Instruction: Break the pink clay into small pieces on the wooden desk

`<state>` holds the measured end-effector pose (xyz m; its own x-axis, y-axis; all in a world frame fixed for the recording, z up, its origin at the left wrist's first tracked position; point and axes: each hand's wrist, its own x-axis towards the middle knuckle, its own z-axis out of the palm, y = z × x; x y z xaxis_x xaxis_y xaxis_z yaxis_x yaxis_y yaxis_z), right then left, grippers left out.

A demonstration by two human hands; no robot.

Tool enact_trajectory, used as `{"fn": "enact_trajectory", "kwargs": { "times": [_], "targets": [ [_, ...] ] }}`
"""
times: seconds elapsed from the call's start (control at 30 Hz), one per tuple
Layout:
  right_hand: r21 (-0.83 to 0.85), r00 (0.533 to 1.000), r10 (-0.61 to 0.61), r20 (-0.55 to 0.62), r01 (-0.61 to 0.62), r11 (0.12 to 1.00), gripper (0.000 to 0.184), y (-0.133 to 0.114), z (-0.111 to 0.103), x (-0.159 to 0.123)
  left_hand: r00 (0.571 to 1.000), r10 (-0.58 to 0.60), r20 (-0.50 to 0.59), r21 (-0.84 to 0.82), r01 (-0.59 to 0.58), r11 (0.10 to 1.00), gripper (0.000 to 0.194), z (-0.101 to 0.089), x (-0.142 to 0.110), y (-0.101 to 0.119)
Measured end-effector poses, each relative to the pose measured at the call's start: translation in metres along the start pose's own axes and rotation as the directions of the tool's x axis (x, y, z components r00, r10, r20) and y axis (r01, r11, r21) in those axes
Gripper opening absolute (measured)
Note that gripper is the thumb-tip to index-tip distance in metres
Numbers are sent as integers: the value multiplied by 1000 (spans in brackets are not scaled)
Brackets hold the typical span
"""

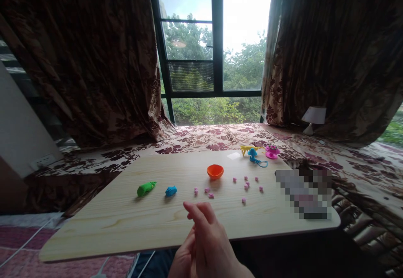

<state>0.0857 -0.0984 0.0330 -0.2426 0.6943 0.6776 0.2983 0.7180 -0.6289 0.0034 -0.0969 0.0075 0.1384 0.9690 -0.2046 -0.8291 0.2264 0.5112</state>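
My two hands meet at the near edge of a light wooden table (126, 223). My right hand (211, 241) lies on top with its fingers curled and pressed against my left hand (183, 258), which mostly sits beneath it. Whatever is between them is hidden. Just beyond my fingertips lie several small pink lumps (208, 193), with more (247, 184) scattered to the right. Behind them stands an orange bowl (215, 171). A green toy (145, 188) and a small blue toy (171, 191) lie to the left.
Yellow (249, 148), blue (255, 157) and pink (272, 151) toys sit at the table's far right corner beside a white scrap (233, 155). A blurred-out patch (304, 192) covers the right edge. Floral cloth, dark curtains, a white lamp (314, 116) and a window lie beyond.
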Motion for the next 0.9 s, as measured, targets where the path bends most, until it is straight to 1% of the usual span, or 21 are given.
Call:
{"fn": "enact_trajectory", "kwargs": {
  "times": [0.07, 0.1, 0.13, 0.2, 0.27, 0.3, 0.37, 0.43, 0.5, 0.57, 0.63, 0.7, 0.8, 0.9],
  "targets": [
    [-107, 998, -25, 55, 31, 994, 49, 1, 2, 2, 994, 60, 93, 156, -74, 985, 34, -5, 1, 0],
    [-149, 996, -29, 86, 42, 988, 43, 2, 4, 2, 988, 69, 139, 208, -98, 973, 38, -9, 2, 1],
    [-175, 992, -39, 124, 60, 983, 38, 4, 5, 1, 986, 65, 152, 213, -97, 972, 43, -12, 2, 2],
    [-189, 981, -58, 184, 93, 978, 33, 9, 7, -2, 991, 26, 130, 108, -40, 993, 43, -17, 3, 4],
    [-184, 975, -90, 204, 128, 974, 31, 13, 9, -6, 994, -11, 106, -63, 18, 998, 41, -19, 4, 3],
    [-186, 973, -113, 200, 151, 971, 30, 15, 9, -7, 995, -13, 98, -139, 27, 990, 41, -20, 4, 2],
    [-200, 970, -153, 190, 191, 961, 30, 16, 9, -10, 996, 4, 92, -215, 16, 976, 42, -18, 4, -1],
    [-206, 968, -175, 182, 212, 955, 30, 14, 5, -9, 996, 18, 88, -230, 2, 973, 44, -15, 3, -3],
    [-199, 969, -187, 165, 218, 955, 27, 10, 0, -6, 996, 6, 86, -235, 15, 972, 44, -13, 3, -2],
    [-192, 968, -212, 131, 235, 953, 22, 6, -5, -4, 995, -42, 86, -257, 63, 964, 43, -10, 2, 2],
    [-200, 962, -242, 129, 264, 943, 19, 2, -8, -2, 992, -92, 82, -260, 110, 959, 44, -7, 0, 9],
    [-207, 950, -265, 164, 296, 932, 19, 2, -9, -3, 994, -82, 69, -228, 96, 969, 43, -3, -2, 14],
    [-189, 941, -273, 201, 310, 932, 21, 5, -6, -7, 998, -16, 63, -168, 27, 985, 43, 2, -4, 16],
    [-160, 953, -266, 144, 288, 944, 21, 5, -3, -8, 998, -18, 67, -121, 26, 992, 44, 4, -4, 13]
  ]
}}
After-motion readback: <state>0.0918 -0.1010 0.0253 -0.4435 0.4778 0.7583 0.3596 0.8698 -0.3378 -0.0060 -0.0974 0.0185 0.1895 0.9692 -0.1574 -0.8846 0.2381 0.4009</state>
